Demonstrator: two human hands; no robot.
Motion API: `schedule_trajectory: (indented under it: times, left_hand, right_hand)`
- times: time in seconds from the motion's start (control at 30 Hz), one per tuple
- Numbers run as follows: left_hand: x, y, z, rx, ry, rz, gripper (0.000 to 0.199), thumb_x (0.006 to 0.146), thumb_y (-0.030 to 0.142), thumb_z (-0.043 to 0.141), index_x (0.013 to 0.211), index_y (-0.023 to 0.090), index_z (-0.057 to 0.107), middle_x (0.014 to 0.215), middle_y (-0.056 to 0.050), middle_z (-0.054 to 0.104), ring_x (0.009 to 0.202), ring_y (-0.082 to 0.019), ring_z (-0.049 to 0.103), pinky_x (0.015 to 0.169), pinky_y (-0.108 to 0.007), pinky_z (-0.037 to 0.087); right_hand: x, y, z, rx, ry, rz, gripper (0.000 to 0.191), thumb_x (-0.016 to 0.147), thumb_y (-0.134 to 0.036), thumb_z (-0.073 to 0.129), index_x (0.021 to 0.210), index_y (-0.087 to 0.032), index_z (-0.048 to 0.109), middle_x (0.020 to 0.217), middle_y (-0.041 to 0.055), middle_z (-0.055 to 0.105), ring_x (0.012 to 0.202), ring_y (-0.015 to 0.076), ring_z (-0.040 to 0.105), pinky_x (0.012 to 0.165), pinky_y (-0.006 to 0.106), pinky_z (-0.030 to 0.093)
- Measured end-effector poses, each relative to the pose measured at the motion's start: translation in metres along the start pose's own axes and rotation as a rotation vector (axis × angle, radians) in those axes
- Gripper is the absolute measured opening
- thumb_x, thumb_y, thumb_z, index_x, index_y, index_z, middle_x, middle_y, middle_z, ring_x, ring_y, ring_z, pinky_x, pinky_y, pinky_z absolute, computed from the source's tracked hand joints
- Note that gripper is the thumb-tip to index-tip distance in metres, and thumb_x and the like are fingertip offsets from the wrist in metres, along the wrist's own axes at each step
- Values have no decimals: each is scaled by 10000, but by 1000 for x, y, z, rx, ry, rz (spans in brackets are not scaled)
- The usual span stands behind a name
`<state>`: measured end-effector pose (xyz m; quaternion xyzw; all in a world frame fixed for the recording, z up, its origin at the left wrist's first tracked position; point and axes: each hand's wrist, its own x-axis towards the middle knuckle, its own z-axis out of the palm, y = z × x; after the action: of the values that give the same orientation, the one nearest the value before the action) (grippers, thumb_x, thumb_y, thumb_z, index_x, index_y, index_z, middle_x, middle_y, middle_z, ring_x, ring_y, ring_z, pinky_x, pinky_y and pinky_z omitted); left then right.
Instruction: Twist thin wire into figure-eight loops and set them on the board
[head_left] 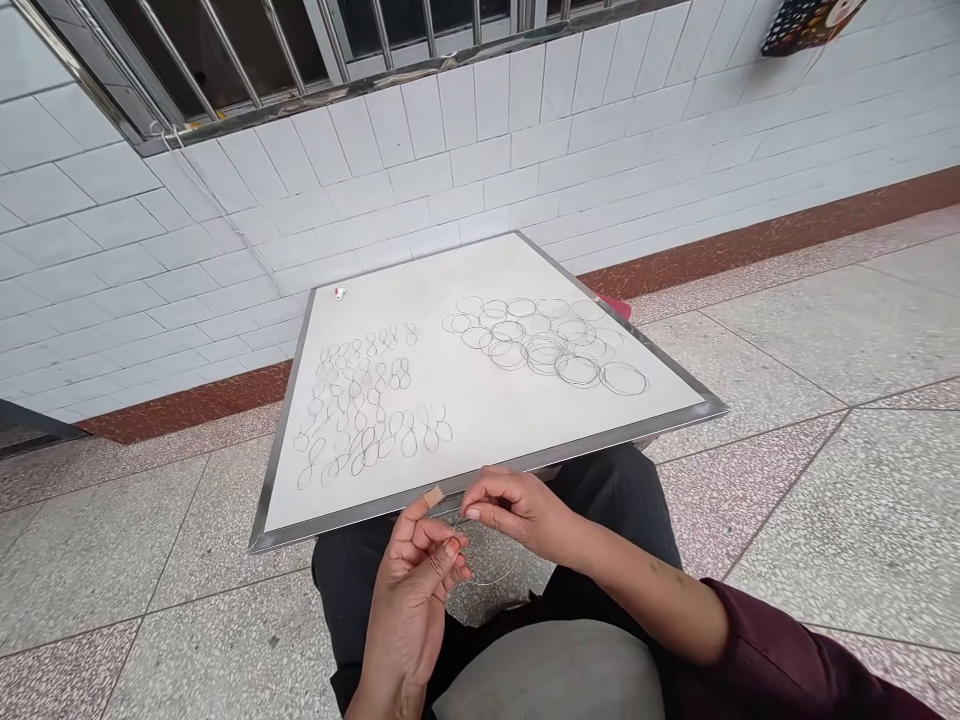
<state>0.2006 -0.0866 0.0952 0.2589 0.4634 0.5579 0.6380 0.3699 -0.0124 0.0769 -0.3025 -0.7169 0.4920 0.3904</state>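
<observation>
A thin wire ring (495,580) hangs between my hands, just off the near edge of the table and above my lap. My left hand (424,565) pinches it between thumb and fingers; a tan bandage (433,497) wraps one fingertip. From the right, my right hand (517,510) pinches the wire close to the left fingertips. The exact spot where the wire meets the fingers is partly hidden. On the table, several round wire rings (625,379) lie overlapping at the right. Several wire loops twisted into figure eights (409,440) lie in rough rows at the left.
The white table (495,440) has a grey metal rim and stands near a white tiled wall (480,150). A small white and red item (340,294) sits at its far left corner. A barred window (330,60) is above. Something red (616,307) shows behind the table's right edge.
</observation>
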Motion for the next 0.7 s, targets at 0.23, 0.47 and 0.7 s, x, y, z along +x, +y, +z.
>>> schedule_trajectory:
  times: [0.23,0.47,0.7]
  left_hand:
    - [1,0,7,-127,95,39,511,672,167,848,1141,233,657,779,39,583,763,-113,607,718,-260,563]
    - [1,3,3,-121,170,97,576,651,147,860,1181,235,651,760,36,602,787,-117,639,657,-189,559]
    - [6,3,-1,-126,268,113,596,626,154,872,1177,228,658,773,19,643,816,-137,661,672,-205,567]
  right_hand:
    - [-3,8,5,535,-39,255,415,938,-558,506,868,-168,627,607,-56,412,536,82,348,506,205,293]
    - [-11,15,7,1044,-247,339,367,867,-519,655,924,-160,606,667,-38,483,538,65,379,508,194,286]
    - [-12,26,16,1139,-140,355,333,796,-449,764,856,-151,626,667,-28,563,526,54,447,521,189,336]
